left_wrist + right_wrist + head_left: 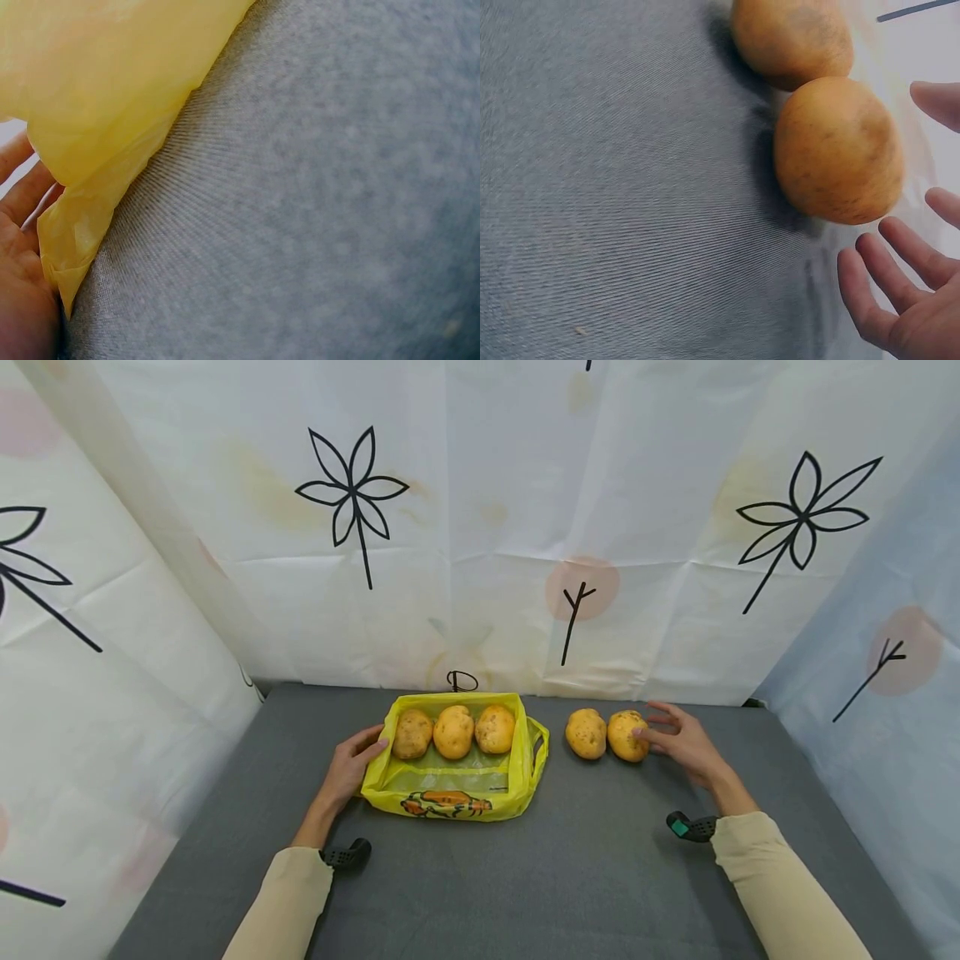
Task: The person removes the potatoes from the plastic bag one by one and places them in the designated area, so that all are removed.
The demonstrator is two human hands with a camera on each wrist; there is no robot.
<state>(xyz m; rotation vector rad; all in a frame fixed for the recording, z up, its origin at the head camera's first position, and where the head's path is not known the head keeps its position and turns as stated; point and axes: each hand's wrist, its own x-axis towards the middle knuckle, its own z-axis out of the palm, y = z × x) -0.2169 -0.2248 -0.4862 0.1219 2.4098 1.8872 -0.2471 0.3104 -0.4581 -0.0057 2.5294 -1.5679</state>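
Three potatoes (pixel 453 732) lie in the bag (pixel 390 797), your left hand (pixel 355 764) at its left edge seemingly steadying it, whether pinching cannot be told, while right of the bag your right hand (pixel 690 747) has fingers spread apart, presumably to span the farther potato (pixel 622 740) of two.

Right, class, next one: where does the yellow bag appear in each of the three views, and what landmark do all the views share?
Head: the bag is just below the picture's centre, slightly left, with the left hand at its left side.
Left wrist: the bag fills the upper left, tapering to a tip at lower left.
Right wrist: not in it.
Shared landmark: the grey table.
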